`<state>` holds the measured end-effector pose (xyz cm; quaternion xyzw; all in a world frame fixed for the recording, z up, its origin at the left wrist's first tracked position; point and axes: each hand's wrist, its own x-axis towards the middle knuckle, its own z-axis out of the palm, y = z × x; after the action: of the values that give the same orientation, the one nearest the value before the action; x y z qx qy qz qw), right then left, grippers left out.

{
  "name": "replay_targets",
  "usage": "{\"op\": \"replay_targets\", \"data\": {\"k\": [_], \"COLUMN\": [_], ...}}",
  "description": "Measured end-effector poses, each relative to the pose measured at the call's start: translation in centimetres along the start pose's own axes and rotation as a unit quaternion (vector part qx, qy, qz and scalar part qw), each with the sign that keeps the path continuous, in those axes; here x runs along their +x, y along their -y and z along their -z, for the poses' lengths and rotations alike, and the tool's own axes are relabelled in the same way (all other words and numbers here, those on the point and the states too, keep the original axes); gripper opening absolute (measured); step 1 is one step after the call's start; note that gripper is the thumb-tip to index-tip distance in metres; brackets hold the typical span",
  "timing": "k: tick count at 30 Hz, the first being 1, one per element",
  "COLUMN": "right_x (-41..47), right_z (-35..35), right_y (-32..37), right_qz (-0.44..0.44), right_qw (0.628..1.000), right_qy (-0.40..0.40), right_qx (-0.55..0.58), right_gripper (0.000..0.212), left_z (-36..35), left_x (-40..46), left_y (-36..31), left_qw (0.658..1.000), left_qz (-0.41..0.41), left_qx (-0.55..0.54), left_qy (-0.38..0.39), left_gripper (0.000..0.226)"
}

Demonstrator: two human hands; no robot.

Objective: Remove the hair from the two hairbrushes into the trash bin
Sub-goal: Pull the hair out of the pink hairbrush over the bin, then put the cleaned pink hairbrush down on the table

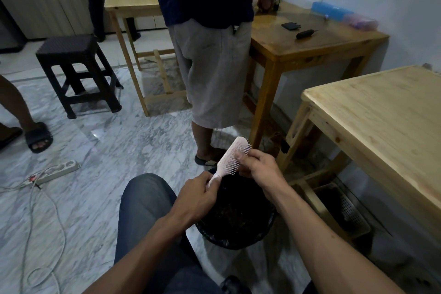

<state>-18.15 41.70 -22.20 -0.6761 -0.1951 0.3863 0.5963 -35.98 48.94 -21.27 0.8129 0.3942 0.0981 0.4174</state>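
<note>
The pink hairbrush (232,159) was held in the air directly above the trash bin (235,217), a round bin lined with a black bag that stood on the marble floor (107,150) between the seated person's knee and the light wooden desk (381,122) on the right. The brush's long axis ran diagonally: the handle pointed down and to the left, toward the person, and the head pointed up and to the right, away from them. The bristles faced right and slightly downward, toward the right hand.

The left hand (198,194) was clenched round the lower end of the handle, fingers curled over it. The right hand (259,166) sat against the bristle side of the head, its fingers bent and the fingertips pressed into the bristles in a pinching pose; whether any hair was caught between them was too small to tell.

Dark contents lay inside the bin, but what they were could not be made out.

Beyond the bin a person in grey shorts (212,74) stood at a darker wooden desk (310,43) with small black items on it. A black stool (76,71) stood to the left, and a white power strip (59,170) with trailing cables lay on the floor.
</note>
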Motion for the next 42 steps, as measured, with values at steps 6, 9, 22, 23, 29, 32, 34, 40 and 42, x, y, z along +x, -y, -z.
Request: {"op": "replay_targets", "data": {"k": [6,9,22,23,29,32,34,40,42], "right_x": [0.3,0.0,-7.4,-8.4,-14.4,-16.4,-17.4,-17.7,-16.7], "right_z": [0.3,1.5,15.2,16.4,23.0,26.0,28.0,34.6,37.2], "right_y": [3.5,6.2,18.6,19.0,19.6,18.9,18.3,17.0,16.5], "right_qz": [0.047,0.085,0.212,0.211,0.199,0.186,0.174,0.130,0.112], "right_qw": [0.996,0.992,0.937,0.935,0.931,0.924,0.917,0.879,0.873], "right_qy": [-0.076,-0.089,-0.275,-0.284,-0.304,-0.334,-0.357,-0.458,-0.473], "right_qx": [0.007,0.000,-0.030,-0.029,-0.036,-0.031,-0.026,-0.022,-0.026], "right_gripper": [0.035,0.033,0.051,0.053,0.031,0.020,0.030,0.066,0.052], "left_z": [0.3,0.7,-1.0,-1.6,-6.2,-8.6,-10.2,-15.0,-16.5], "left_x": [-0.3,-0.5,-0.1,-0.3,-2.2,-3.1,-3.3,-3.0,-2.4], "left_y": [-1.3,-3.0,-18.5,-19.8,-25.7,-27.6,-28.8,-33.2,-34.6], "left_qw": [0.996,0.991,0.918,0.912,0.886,0.878,0.871,0.856,0.850], "left_qz": [-0.078,-0.123,-0.383,-0.399,-0.451,-0.466,-0.477,-0.496,-0.503], "left_qx": [0.024,0.018,0.062,0.063,0.092,0.107,0.113,0.141,0.149], "left_qy": [-0.030,-0.053,-0.079,-0.074,-0.046,-0.023,-0.001,0.045,0.053], "left_gripper": [0.021,0.027,0.046,0.046,0.051,0.053,0.050,0.037,0.034]}}
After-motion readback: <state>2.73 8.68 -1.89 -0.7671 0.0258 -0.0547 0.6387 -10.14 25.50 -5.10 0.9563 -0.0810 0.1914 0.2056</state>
